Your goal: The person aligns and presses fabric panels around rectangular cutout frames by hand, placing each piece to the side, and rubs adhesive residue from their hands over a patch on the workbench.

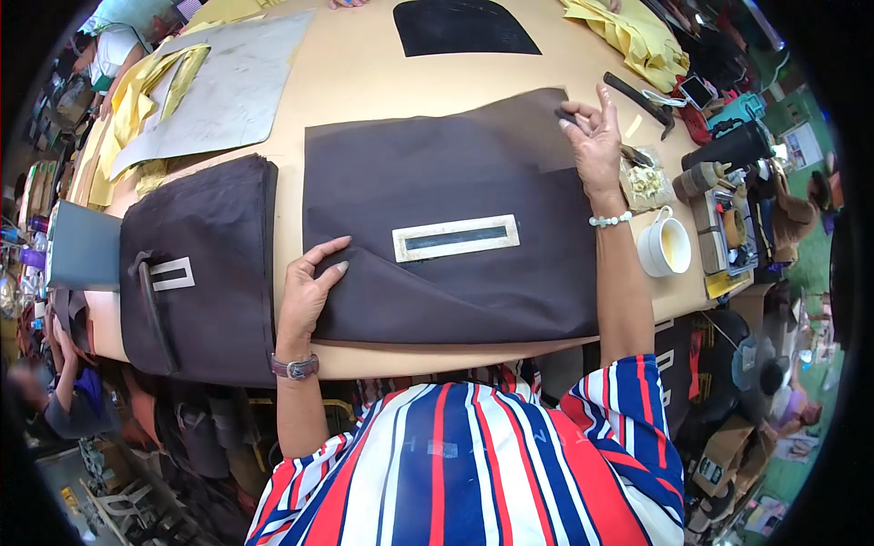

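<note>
A wide dark brown fabric panel (437, 182) lies in front of me, with a long pale rectangular frame (455, 238) around a dark slot on it. My right hand (596, 146) pinches the panel's far right corner between thumb and fingers, with the index finger pointing up. At the near left edge, my left hand (305, 287) rests on the fabric, thumb and index finger apart. A slack fold runs from there toward the right. Left of it lies a stack of similar dark panels (205, 227), with a smaller pale frame (173, 273) and a hammer (155, 309) on top.
A cup (663, 244) of yellowish liquid stands near my right forearm. Beyond it are a glue bottle (701, 180), a tool tray (728, 227) and a hammer (642, 100). Yellow cloth (637, 36), a grey sheet (228, 82) and a black piece (464, 27) lie farther back.
</note>
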Tool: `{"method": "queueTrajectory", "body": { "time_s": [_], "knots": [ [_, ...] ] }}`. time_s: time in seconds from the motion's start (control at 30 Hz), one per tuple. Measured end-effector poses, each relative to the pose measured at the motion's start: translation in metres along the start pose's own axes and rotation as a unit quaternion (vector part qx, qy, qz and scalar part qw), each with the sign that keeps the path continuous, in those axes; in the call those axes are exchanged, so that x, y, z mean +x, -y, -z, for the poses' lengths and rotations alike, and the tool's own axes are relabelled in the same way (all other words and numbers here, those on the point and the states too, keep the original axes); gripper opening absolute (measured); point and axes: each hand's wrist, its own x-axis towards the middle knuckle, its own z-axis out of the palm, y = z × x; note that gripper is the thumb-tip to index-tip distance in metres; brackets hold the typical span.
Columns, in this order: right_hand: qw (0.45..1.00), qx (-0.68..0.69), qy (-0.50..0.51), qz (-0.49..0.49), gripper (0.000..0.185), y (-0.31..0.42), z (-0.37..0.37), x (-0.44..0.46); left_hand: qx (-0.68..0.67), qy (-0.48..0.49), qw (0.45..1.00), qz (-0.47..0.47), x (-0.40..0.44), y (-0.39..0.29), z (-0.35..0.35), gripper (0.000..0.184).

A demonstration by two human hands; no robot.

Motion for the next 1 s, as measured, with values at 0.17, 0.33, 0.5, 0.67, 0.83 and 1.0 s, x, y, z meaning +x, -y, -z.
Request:
{"method": "queueTrajectory", "body": {
  "time_s": [0.17, 0.33, 0.5, 0.67, 0.83, 1.0],
  "knots": [
    [0.984, -0.171, -0.017, 0.047, 0.066, -0.006, -0.008, -0.003, 0.032, -0.001, 0.998, -0.048, 0.000, 0.004, -0.001, 0.029],
    [0.922, -0.371, -0.053, 0.100, 0.063, -0.050, 0.009, -0.001, -0.007, -0.014, 1.000, 0.025, -0.004, -0.006, 0.001, 0.027],
    [0.943, -0.285, 0.161, -0.061, 0.068, 0.016, 0.011, -0.032, 0.004, -0.043, 0.998, 0.040, 0.002, 0.002, 0.010, 0.026],
    [0.884, -0.376, 0.271, 0.057, 0.078, 0.000, 0.021, -0.046, -0.005, -0.007, 0.999, 0.050, -0.010, -0.012, 0.012, 0.031],
    [0.855, -0.403, 0.325, -0.033, 0.069, 0.012, 0.021, -0.038, 0.025, 0.030, 0.998, 0.039, -0.020, -0.020, 0.015, 0.041],
    [0.868, -0.401, 0.289, -0.045, 0.064, 0.007, 0.032, -0.039, 0.095, -0.015, 0.995, 0.033, -0.004, -0.020, 0.012, 0.032]
  ]
}}
